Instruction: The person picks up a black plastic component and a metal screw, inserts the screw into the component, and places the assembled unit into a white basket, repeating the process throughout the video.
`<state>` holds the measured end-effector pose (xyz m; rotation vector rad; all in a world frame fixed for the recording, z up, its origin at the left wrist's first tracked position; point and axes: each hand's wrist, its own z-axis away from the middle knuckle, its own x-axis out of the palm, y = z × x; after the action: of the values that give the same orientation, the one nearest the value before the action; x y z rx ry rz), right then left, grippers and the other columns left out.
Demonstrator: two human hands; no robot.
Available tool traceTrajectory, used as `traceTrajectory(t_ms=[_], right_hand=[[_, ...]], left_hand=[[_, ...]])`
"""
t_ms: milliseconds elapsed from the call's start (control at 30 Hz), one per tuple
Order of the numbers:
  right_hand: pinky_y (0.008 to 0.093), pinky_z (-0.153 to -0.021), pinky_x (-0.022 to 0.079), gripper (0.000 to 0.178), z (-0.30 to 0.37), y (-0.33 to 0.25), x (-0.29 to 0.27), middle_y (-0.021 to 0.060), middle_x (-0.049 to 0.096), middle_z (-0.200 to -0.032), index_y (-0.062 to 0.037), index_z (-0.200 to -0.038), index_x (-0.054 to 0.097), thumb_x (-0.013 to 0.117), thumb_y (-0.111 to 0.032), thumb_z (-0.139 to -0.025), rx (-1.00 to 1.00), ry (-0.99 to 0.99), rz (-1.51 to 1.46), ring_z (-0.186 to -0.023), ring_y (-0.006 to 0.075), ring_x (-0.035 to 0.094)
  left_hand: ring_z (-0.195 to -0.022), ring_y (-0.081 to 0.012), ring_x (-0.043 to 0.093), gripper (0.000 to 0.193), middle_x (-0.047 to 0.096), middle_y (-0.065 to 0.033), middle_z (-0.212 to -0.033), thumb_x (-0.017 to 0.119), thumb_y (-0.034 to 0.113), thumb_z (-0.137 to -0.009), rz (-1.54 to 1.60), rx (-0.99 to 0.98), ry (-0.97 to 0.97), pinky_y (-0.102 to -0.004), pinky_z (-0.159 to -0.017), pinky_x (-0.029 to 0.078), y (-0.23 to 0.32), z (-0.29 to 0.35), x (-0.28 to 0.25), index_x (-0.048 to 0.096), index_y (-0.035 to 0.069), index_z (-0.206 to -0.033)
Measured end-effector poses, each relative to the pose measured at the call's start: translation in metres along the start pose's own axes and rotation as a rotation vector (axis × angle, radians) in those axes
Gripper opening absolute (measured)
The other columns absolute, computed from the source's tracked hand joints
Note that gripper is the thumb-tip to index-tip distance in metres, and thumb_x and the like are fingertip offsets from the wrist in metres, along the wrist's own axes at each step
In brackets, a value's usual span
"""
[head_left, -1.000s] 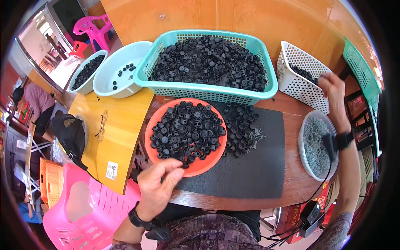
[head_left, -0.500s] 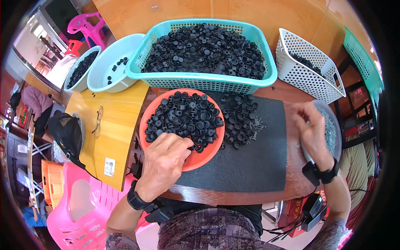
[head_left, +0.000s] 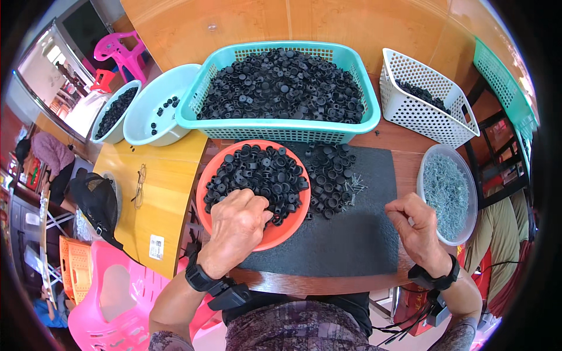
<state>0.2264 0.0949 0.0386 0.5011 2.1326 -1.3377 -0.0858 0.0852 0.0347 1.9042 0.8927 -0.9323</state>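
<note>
My left hand (head_left: pixel 239 225) rests over the front of a red bowl (head_left: pixel 275 237) heaped with small black round plastic caps (head_left: pixel 254 175). Its fingers curl closed at the edge of the heap, and whatever they grip is hidden. Above the right edge of a dark mat (head_left: pixel 351 245) is my right hand (head_left: pixel 414 225), thumb and fingers pinched together; I cannot make out what is between them. To its right stands a clear round tub (head_left: pixel 448 196) full of thin silvery screws. More black caps (head_left: pixel 329 181) lie on the mat beside the bowl, with a few loose screws (head_left: pixel 355 186) next to them.
Behind the bowl a large teal basket (head_left: pixel 275 130) holds a deep pile of black caps. A white perforated basket (head_left: pixel 424 114) is at the back right. Two pale blue basins (head_left: pixel 140 111) sit at the left, above a yellow table (head_left: pixel 126 193) with eyeglasses (head_left: pixel 139 186).
My right hand has left the tub of screws and come left and nearer, its fingers now pinched. The left hand stays at the red bowl. The whole view has shifted slightly.
</note>
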Motion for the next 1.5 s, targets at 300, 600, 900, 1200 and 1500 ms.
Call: traceTrajectory(t_ms=[300, 600, 900, 1200, 1500], right_hand=[[0.0337, -0.059, 0.043, 0.012, 0.007, 0.000, 0.005, 0.0113, 0.057, -0.071, 0.0017, -0.083, 0.062, 0.063, 0.007, -0.073, 0.014, -0.024, -0.053, -0.067, 0.0256, 0.055], [0.0354, -0.059, 0.044, 0.009, 0.015, 0.005, 0.011, 0.0122, 0.058, -0.071, 0.0014, -0.082, 0.062, 0.063, 0.006, -0.074, -0.044, -0.019, -0.089, -0.068, 0.0283, 0.056], [0.0362, -0.059, 0.044, 0.007, 0.014, 0.002, 0.016, 0.0124, 0.058, -0.071, 0.0009, -0.081, 0.062, 0.063, 0.004, -0.075, -0.022, -0.017, -0.100, -0.067, 0.0292, 0.056], [0.0394, -0.063, 0.045, 0.012, -0.013, 0.008, 0.036, 0.0117, 0.058, -0.074, -0.0018, -0.083, 0.063, 0.062, 0.002, -0.072, -0.139, -0.051, 0.018, -0.074, 0.0301, 0.055], [0.0395, -0.063, 0.044, 0.014, -0.016, 0.005, 0.041, 0.0123, 0.054, -0.073, -0.0028, -0.083, 0.064, 0.058, 0.001, -0.070, -0.220, -0.168, 0.131, -0.074, 0.0293, 0.052]], left_hand=[[-0.063, -0.0302, 0.057, 0.007, 0.056, -0.0127, -0.064, 0.063, 0.003, -0.066, -0.094, -0.029, -0.002, -0.0405, -0.056, 0.044, 0.007, -0.013, 0.012, 0.057, 0.000, -0.064], [-0.058, -0.0311, 0.056, 0.008, 0.053, -0.0140, -0.060, 0.060, 0.002, -0.062, -0.183, 0.016, -0.034, -0.0426, -0.053, 0.043, 0.011, -0.016, 0.018, 0.052, 0.001, -0.059], [-0.058, -0.0313, 0.055, 0.010, 0.054, -0.0139, -0.062, 0.060, -0.003, -0.060, -0.099, -0.003, 0.053, -0.0401, -0.052, 0.042, 0.014, -0.011, 0.015, 0.051, 0.000, -0.059], [-0.056, -0.0225, 0.045, 0.013, 0.044, -0.0086, -0.063, 0.058, 0.001, -0.057, -0.260, 0.384, -0.060, -0.0345, -0.048, 0.037, 0.077, 0.023, 0.019, 0.052, -0.001, -0.069], [-0.062, -0.0189, 0.045, 0.017, 0.046, -0.0088, -0.069, 0.056, 0.009, -0.060, -0.201, 0.489, -0.055, -0.0270, -0.053, 0.038, 0.075, 0.025, 0.039, 0.053, -0.002, -0.073]])
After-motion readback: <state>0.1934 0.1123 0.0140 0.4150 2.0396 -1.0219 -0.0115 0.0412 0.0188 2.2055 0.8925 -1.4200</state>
